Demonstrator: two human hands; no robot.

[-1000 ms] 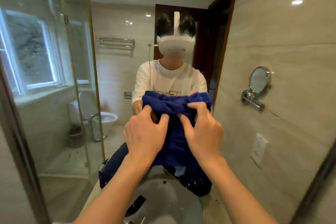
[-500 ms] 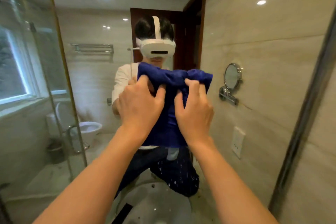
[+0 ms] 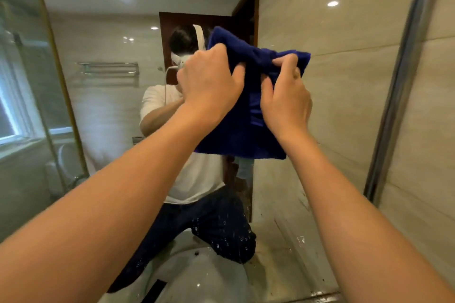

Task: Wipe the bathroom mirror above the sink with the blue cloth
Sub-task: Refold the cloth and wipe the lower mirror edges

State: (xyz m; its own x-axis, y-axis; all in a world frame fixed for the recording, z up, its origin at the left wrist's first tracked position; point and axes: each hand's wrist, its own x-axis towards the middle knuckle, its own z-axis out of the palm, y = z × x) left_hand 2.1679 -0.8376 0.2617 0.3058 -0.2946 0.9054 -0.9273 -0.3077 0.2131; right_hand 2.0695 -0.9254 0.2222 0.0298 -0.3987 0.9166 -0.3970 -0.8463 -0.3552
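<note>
The blue cloth (image 3: 248,128) hangs flat against the bathroom mirror (image 3: 320,130), high up and right of centre. Both hands press its bunched top edge to the glass. My left hand (image 3: 209,86) grips the upper left part. My right hand (image 3: 286,98) grips the upper right part, fingers curled into the fabric. The cloth's lower half hangs loose below my wrists. The mirror reflects a person in a white shirt, whose head the cloth and my left hand partly hide.
The mirror's metal frame edge (image 3: 398,86) runs down the right side, with tiled wall (image 3: 433,130) beyond it. The white sink (image 3: 197,278) lies below. Water drops and streaks mark the lower glass (image 3: 221,231). A reflected shower screen (image 3: 37,81) stands at left.
Both hands have slid the cloth up the mirror and to the right, from chest height of the reflection to head height. The view has shifted closer to the mirror's right frame.
</note>
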